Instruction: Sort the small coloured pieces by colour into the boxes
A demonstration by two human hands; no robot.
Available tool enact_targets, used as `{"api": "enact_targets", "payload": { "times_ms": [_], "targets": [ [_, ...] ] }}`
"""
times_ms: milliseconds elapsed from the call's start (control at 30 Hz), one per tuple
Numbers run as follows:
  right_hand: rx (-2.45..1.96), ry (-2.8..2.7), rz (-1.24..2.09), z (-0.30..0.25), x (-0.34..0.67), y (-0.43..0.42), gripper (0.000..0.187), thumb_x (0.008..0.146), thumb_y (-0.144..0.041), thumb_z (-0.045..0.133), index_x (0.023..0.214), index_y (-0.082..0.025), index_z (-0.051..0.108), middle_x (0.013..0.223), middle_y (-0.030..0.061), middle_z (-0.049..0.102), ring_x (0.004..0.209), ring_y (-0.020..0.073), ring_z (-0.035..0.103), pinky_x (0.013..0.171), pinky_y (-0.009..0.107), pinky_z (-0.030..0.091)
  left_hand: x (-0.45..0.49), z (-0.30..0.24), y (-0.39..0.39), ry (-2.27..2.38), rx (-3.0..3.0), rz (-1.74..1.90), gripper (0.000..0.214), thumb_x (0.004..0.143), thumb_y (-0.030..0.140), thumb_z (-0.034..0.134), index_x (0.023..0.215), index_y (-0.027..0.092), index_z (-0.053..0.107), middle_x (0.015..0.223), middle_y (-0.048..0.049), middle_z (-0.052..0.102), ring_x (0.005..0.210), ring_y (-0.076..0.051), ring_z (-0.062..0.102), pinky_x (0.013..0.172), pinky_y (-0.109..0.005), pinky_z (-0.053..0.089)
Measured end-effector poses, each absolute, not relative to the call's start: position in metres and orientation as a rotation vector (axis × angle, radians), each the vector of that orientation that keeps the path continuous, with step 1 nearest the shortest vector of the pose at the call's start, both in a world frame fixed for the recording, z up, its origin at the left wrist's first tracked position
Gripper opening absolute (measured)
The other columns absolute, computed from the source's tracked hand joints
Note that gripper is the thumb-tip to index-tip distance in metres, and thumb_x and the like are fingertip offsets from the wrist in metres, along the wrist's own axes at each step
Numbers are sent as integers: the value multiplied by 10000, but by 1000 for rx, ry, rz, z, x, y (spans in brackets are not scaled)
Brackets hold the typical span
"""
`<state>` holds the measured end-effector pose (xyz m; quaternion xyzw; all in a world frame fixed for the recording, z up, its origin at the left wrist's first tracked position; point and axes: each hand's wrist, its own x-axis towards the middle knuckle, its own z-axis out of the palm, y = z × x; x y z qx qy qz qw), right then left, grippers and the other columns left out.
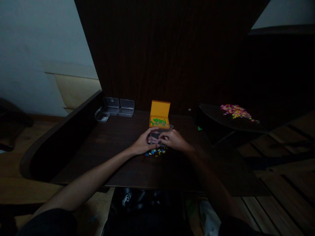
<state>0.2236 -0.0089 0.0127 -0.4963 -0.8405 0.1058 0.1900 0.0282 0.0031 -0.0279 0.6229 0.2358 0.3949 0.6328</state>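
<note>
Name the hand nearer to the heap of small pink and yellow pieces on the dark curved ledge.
Right. The right hand is at the clear plastic box, left of the heap and apart from it; the left hand, holding the box's left side, is farther left.

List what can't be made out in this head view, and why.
All in the head view:
Contents of the clear box: largely covered by the left hand and right hand.
What the right fingertips pinch, if anything: too small and dark.
Count of loose pieces: too tiny.
White mark: too small to read.
Left sleeve: cut off by the bottom edge.
</note>
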Motion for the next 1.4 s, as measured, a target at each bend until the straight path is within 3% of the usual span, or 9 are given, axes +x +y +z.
{"api": "enact_targets", "payload": {
  "times_ms": [267, 467, 833, 1100, 1400],
  "targets": [
    [-1411, -2344, 250, 11, 229, -8, 233, 802, -282, 638, 1002, -220, 740, 679, 1, 678, 567, 111, 552, 568, 219, 346, 27, -26, 3, 509, 1439, 922, 729, 653, 171, 812, 1289, 212, 459, 1209, -103, 546, 869, -136, 651, 809, -306, 553],
    [-1446, -2383, 198, 12, 230, -9, 247, 819, -300, 600, 992, -232, 763, 822, 39, 753, 641, 140, 629, 611, 232, 395, 26, -27, 4, 523, 1405, 901, 743, 654, 157, 810, 1298, 223, 446, 1211, -102, 538, 863, -130, 659, 797, -293, 555],
    [-1462, -2399, 161, 17, 230, -14, 256, 815, -287, 590, 993, -242, 769, 860, 44, 764, 656, 143, 653, 597, 224, 392, 25, -27, 7, 539, 1386, 908, 750, 648, 131, 802, 1299, 233, 442, 1248, -107, 505, 871, -123, 650, 789, -284, 555],
    [-1433, -2328, 261, 16, 225, -14, 242, 813, -307, 631, 1005, -240, 762, 714, 16, 725, 554, 112, 579, 551, 219, 360, 26, -23, 4, 534, 1394, 909, 723, 656, 161, 805, 1284, 217, 450, 1221, -99, 532, 868, -125, 650, 786, -277, 554],
    [-1420, -2420, 251, 14, 219, -13, 219, 863, -302, 591, 976, -241, 768, 858, 38, 755, 705, 157, 650, 640, 237, 408, 27, -28, 4, 529, 1407, 884, 749, 643, 136, 805, 1297, 216, 448, 1228, -113, 535, 864, -131, 652, 815, -318, 548]
  ]
}}
